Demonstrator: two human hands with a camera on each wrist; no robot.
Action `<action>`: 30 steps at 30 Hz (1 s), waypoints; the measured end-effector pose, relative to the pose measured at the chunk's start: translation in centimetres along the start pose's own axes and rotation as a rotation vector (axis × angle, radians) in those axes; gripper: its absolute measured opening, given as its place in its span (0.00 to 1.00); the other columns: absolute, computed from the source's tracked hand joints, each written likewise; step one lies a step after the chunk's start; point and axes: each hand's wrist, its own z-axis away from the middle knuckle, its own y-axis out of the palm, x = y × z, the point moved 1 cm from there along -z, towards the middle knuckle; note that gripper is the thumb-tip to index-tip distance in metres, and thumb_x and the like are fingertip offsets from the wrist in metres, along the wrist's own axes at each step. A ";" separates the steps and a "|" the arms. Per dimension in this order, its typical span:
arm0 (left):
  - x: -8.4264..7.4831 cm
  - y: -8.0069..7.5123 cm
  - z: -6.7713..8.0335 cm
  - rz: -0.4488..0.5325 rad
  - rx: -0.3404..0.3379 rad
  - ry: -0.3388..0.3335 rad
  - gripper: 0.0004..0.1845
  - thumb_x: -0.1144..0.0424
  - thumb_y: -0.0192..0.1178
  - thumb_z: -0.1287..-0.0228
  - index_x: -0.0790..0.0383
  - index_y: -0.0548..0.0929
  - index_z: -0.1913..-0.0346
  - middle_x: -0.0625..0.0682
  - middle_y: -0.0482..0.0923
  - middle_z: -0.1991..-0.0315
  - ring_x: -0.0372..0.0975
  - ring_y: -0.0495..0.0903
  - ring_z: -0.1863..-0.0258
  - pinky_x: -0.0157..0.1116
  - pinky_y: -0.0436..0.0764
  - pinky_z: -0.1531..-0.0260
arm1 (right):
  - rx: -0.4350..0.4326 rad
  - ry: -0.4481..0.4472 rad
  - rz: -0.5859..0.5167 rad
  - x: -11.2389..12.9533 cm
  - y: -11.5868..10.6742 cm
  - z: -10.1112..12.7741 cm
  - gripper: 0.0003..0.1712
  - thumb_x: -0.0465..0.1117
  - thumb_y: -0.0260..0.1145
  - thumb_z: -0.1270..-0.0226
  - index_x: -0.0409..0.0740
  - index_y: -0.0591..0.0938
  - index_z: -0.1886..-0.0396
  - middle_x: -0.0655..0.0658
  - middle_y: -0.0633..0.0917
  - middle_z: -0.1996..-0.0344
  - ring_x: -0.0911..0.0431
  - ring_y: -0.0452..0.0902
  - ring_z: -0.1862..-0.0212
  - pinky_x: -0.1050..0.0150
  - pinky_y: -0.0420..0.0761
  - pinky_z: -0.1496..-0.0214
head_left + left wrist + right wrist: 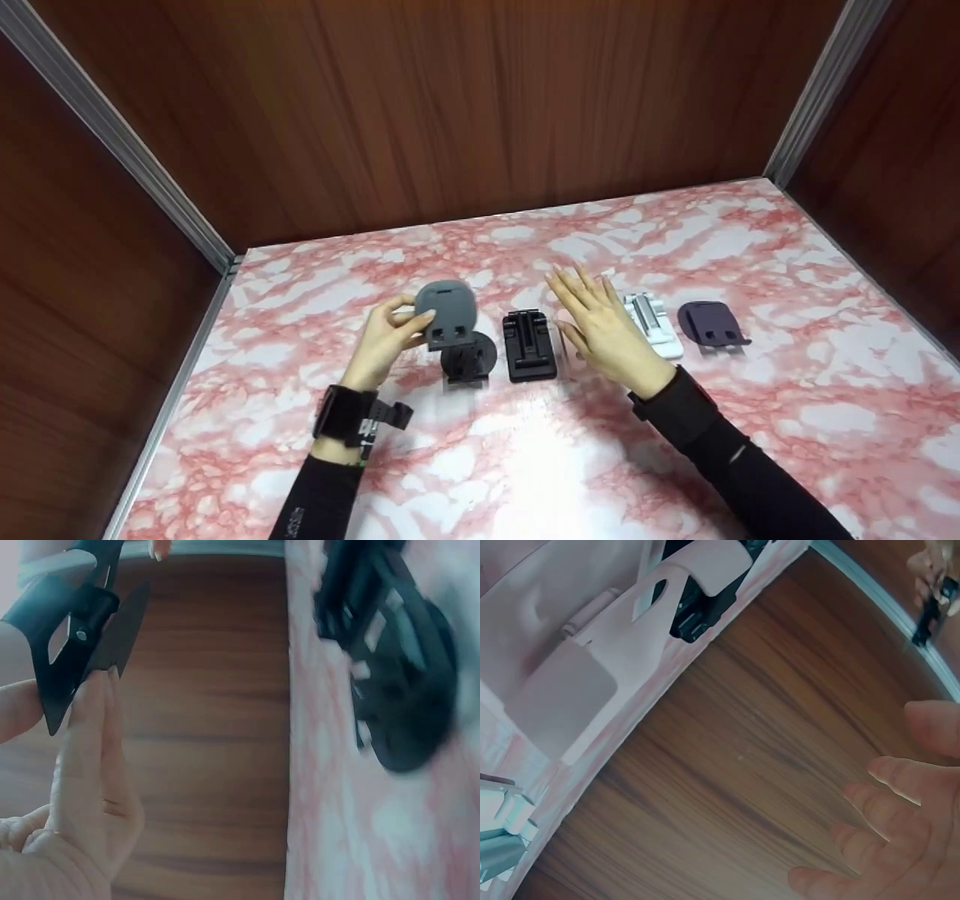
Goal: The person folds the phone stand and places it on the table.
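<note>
My left hand (376,341) pinches a grey phone stand (448,309) with rounded top and two square slots, lifted above the table. In the left wrist view the stand's folded plates and hinge show side-on between thumb and fingers. A dark round phone stand (480,360) sits partly hidden beneath it. My right hand (607,330), fingers outstretched and holding nothing, hovers between a black folding phone stand (529,349) and a white phone stand (666,341). Close to its thumb is a see-through stand, looking pale pink (630,667) in the right wrist view.
A dark purple phone stand (709,324) sits at the right end of the row. The table (360,277) has a red-and-white marbled top. Wood-look panels (420,112) with metal corner strips enclose the back and sides.
</note>
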 end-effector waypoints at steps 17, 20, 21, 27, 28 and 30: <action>4.1 -6.7 -0.3 -0.259 0.061 -0.190 0.21 0.69 0.58 0.30 0.81 0.69 0.42 0.58 0.87 0.64 0.35 0.86 0.70 0.32 0.87 0.62 | 0.026 0.010 0.024 -0.3 0.4 0.1 0.35 0.44 0.57 0.25 0.42 0.59 0.23 0.40 0.60 0.23 0.40 0.47 0.21 0.35 0.46 0.22; 4.7 -7.0 -0.5 -0.270 0.078 -0.217 0.20 0.70 0.57 0.30 0.82 0.69 0.43 0.58 0.87 0.64 0.34 0.87 0.70 0.31 0.87 0.63 | 0.037 0.014 0.027 -0.3 0.4 0.1 0.36 0.45 0.57 0.25 0.41 0.58 0.23 0.40 0.59 0.23 0.40 0.47 0.21 0.35 0.45 0.22; 4.9 -7.1 -0.5 -0.279 0.075 -0.227 0.20 0.70 0.58 0.31 0.82 0.69 0.42 0.57 0.87 0.65 0.34 0.86 0.71 0.30 0.87 0.63 | 0.042 0.016 0.029 -0.3 0.4 0.2 0.36 0.45 0.57 0.25 0.42 0.58 0.23 0.40 0.59 0.23 0.41 0.46 0.21 0.35 0.45 0.22; 5.3 -7.7 -0.5 -0.343 0.063 -0.286 0.24 0.68 0.58 0.30 0.81 0.67 0.38 0.62 0.86 0.61 0.32 0.85 0.73 0.26 0.85 0.68 | 0.057 0.020 0.036 -0.3 0.5 0.2 0.36 0.46 0.56 0.24 0.42 0.57 0.23 0.40 0.59 0.23 0.41 0.45 0.21 0.35 0.44 0.22; 5.3 -7.7 -0.4 -0.355 0.062 -0.293 0.25 0.67 0.58 0.30 0.81 0.67 0.38 0.64 0.86 0.60 0.32 0.84 0.73 0.26 0.85 0.68 | 0.058 0.021 0.037 -0.3 0.5 0.2 0.36 0.46 0.56 0.24 0.42 0.57 0.23 0.39 0.59 0.23 0.41 0.45 0.21 0.35 0.44 0.22; 5.3 -7.8 -0.4 -0.406 0.044 -0.298 0.25 0.66 0.59 0.31 0.80 0.68 0.39 0.67 0.84 0.55 0.32 0.84 0.72 0.27 0.85 0.69 | 0.060 0.022 0.037 -0.4 0.5 0.2 0.36 0.46 0.56 0.25 0.42 0.57 0.23 0.39 0.59 0.23 0.41 0.45 0.21 0.34 0.43 0.22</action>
